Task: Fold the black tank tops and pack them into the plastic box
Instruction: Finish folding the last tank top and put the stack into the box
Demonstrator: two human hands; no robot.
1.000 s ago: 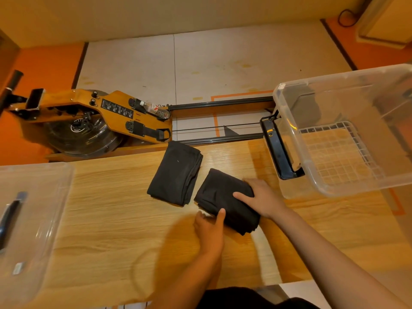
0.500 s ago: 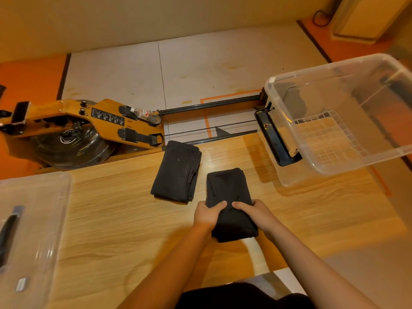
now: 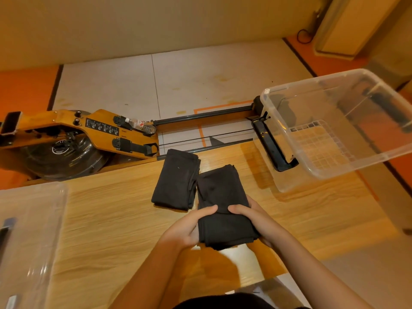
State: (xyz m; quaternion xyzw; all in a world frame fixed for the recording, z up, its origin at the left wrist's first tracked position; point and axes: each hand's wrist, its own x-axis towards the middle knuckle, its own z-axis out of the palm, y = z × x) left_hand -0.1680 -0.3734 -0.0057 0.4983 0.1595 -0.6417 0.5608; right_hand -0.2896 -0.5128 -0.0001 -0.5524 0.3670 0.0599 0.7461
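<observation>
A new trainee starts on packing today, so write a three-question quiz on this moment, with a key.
1. True or false: the plastic box already contains a folded top.
2. What do the left hand and right hand grip? A. the folded tank top nearer the box B. the clear lid C. the water bottle
3. Fill in: the other folded top lies on the wooden table, to the held top's ___.
Key: 1 false; 2 A; 3 left.
</observation>
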